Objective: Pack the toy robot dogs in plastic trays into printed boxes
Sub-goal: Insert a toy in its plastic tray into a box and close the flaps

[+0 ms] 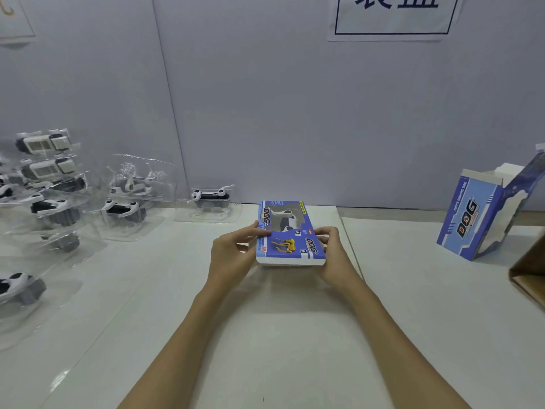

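A blue printed box (287,231) with a window showing a white and black toy robot dog lies flat on the white table, just ahead of me. My left hand (234,250) grips its left side, thumb on top. My right hand (333,249) grips its right side with curled fingers. The box's near end shows a white edge. Several toy robot dogs in clear plastic trays (56,208) are piled at the left. One more trayed dog (211,202) stands against the back wall.
An open blue printed box (483,214) leans at the right by the wall. A brown cardboard carton corner (529,276) juts in at the right edge. The white table (280,335) runs up to a grey wall with a paper sign (395,16).
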